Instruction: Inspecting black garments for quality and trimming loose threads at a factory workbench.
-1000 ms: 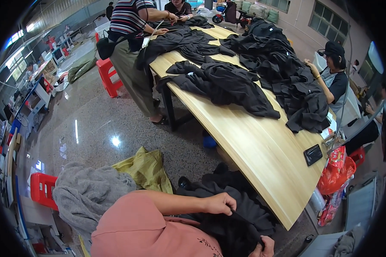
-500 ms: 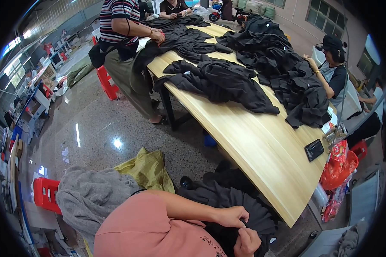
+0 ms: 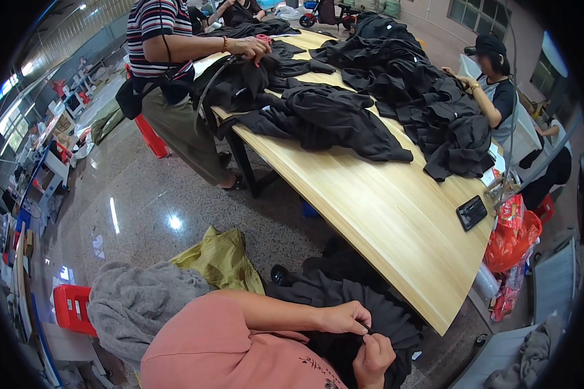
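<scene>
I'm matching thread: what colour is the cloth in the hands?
The cloth looks black; the head view shows it best.

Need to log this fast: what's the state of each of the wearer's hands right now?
Left hand: closed, pinching crumpled black cloth.
Right hand: closed, seemingly pinching the same cloth.

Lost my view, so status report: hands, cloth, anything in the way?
Left hand and right hand close together, both pinching dark cloth. Cloth bunched, partly hidden by the hands. Nearest obstacle: wooden table, its corner just beyond.
</scene>
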